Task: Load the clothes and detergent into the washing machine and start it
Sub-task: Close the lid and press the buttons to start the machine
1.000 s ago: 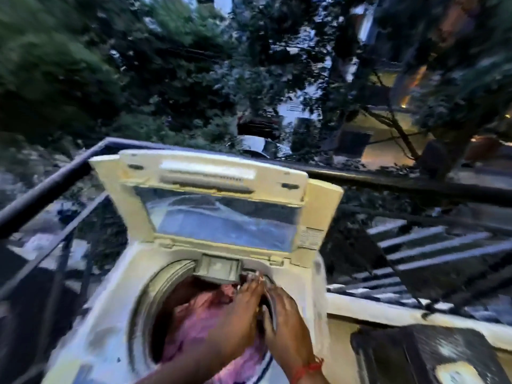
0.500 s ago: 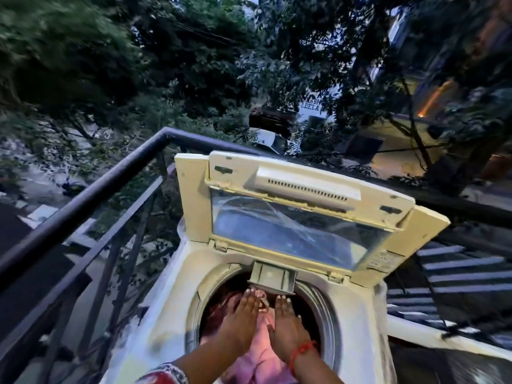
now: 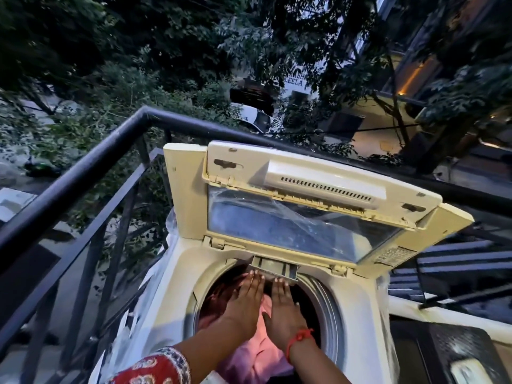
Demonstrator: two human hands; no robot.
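A cream top-loading washing machine (image 3: pixel 177 306) stands on a balcony with its lid (image 3: pixel 310 206) raised upright. Pink clothes (image 3: pixel 257 356) fill the round drum opening. My left hand (image 3: pixel 243 303) and my right hand (image 3: pixel 284 306) lie side by side, palms down, with straight fingers over the pink clothes. Their fingertips reach the small grey drawer (image 3: pixel 274 266) at the back rim of the opening. A red thread circles my right wrist. No detergent is in view.
A black metal railing (image 3: pixel 83 173) runs close along the left and behind the machine. Clear plastic sheeting (image 3: pixel 133 322) hangs down the machine's left side. A dark box-like object (image 3: pixel 454 353) sits at lower right. Trees, parked cars and buildings lie beyond.
Both hands have flattened out and slid forward over the pink clothes toward the back rim. My view has shifted, bringing the railing and the machine's left side into sight.
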